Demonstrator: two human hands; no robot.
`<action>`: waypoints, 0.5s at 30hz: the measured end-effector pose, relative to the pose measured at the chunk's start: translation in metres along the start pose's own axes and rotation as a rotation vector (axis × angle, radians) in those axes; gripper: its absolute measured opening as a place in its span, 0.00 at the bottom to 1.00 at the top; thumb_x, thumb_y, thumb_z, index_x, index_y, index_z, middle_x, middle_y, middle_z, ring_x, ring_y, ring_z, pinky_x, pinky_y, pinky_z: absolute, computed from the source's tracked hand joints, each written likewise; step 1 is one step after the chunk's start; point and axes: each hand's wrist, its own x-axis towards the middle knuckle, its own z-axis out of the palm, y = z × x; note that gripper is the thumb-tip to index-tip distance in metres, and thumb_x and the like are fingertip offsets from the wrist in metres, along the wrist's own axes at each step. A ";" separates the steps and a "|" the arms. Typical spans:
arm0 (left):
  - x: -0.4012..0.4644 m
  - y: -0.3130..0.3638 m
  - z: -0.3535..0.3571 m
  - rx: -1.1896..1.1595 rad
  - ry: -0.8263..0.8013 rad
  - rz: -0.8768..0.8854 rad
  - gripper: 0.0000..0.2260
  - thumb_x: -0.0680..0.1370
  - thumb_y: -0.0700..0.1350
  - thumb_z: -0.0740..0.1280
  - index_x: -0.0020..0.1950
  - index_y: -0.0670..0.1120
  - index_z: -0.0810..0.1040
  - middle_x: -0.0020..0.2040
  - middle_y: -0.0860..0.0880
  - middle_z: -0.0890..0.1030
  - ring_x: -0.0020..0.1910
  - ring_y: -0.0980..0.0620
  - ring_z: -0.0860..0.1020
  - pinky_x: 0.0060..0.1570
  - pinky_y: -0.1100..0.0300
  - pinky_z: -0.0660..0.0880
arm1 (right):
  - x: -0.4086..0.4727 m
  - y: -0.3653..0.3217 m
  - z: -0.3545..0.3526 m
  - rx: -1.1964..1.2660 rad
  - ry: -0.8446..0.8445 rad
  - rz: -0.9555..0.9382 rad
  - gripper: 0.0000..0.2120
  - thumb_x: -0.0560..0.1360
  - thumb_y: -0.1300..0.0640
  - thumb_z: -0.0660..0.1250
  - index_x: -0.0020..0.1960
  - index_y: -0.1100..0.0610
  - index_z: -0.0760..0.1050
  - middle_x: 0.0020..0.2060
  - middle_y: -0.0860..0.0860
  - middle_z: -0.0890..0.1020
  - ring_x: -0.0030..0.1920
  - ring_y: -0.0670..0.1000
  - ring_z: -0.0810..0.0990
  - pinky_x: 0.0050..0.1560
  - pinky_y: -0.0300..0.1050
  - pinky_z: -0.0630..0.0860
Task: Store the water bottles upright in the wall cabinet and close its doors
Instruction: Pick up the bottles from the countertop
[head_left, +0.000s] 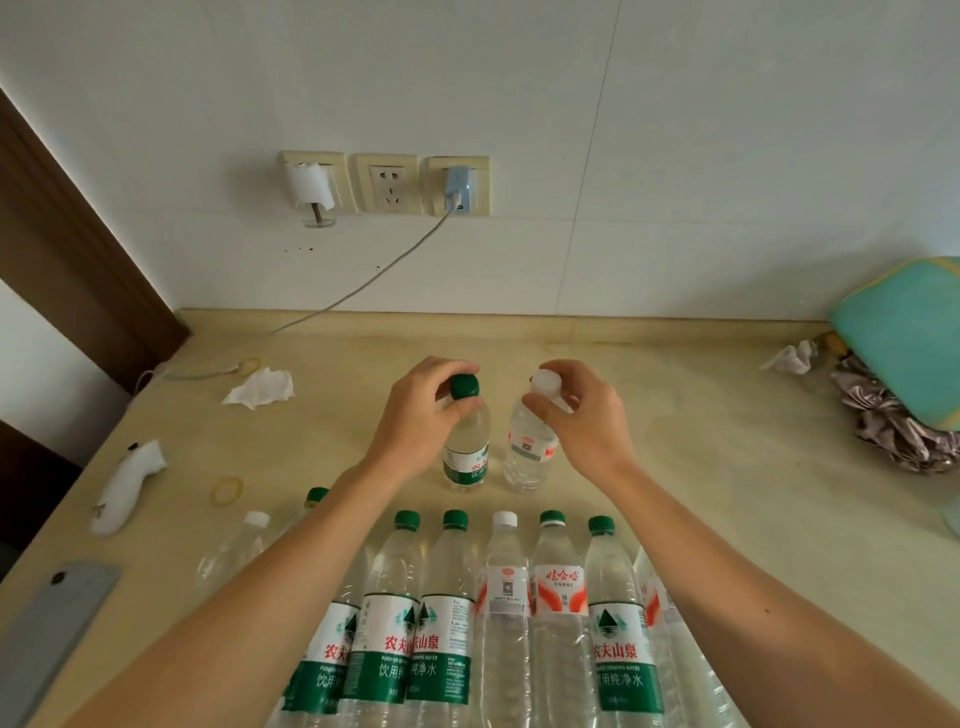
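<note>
Your beige countertop (701, 467) fills the lower view, running back to a white wall (519, 78) that carries three socket plates (387, 183) in a row: the left one holds a white plug-in device, the middle one is free, and the right one holds a blue charger (461, 189) whose cable (363, 283) drops to the counter. At the right edge a teal cushion (904, 343) sits over a heap of crumpled shiny fabric (893, 436). Nearest you, a row of water bottles (556, 597) lies side by side with caps pointing away; at least seven are plainly countable, five with green caps and two with white, and one more shows partly behind your right forearm. Every bottle looks filled with clear water. Beyond that row two bottles stand upright, just beside each other. Your left hand (415, 421) grips the green-capped bottle (467, 457) around its neck, fingers curled over the cap. Your right hand (582, 421) pinches the white-capped bottle (530, 452) at its cap. Left of these lie a white handheld device (127, 486), two crumpled tissues (260, 388), one by each side, and two rubber bands (227, 491).
</note>
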 end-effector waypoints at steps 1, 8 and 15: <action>-0.002 -0.002 0.001 -0.011 -0.012 0.003 0.17 0.76 0.39 0.75 0.65 0.45 0.80 0.59 0.54 0.80 0.58 0.61 0.78 0.63 0.68 0.74 | 0.000 0.003 0.000 -0.002 -0.009 0.004 0.17 0.73 0.52 0.76 0.61 0.49 0.78 0.51 0.39 0.82 0.54 0.42 0.80 0.54 0.36 0.76; -0.021 -0.044 0.022 -0.099 -0.096 -0.275 0.43 0.69 0.48 0.81 0.78 0.52 0.62 0.71 0.55 0.68 0.67 0.57 0.70 0.66 0.64 0.67 | -0.013 0.051 0.005 -0.005 -0.160 0.179 0.41 0.64 0.45 0.82 0.72 0.46 0.68 0.60 0.39 0.79 0.61 0.44 0.77 0.64 0.45 0.74; -0.035 -0.071 0.055 -0.177 -0.033 -0.455 0.32 0.67 0.51 0.82 0.63 0.60 0.68 0.59 0.61 0.79 0.58 0.62 0.78 0.48 0.72 0.73 | -0.013 0.089 0.030 0.008 -0.166 0.254 0.36 0.63 0.53 0.84 0.65 0.44 0.68 0.52 0.35 0.80 0.56 0.41 0.80 0.58 0.45 0.79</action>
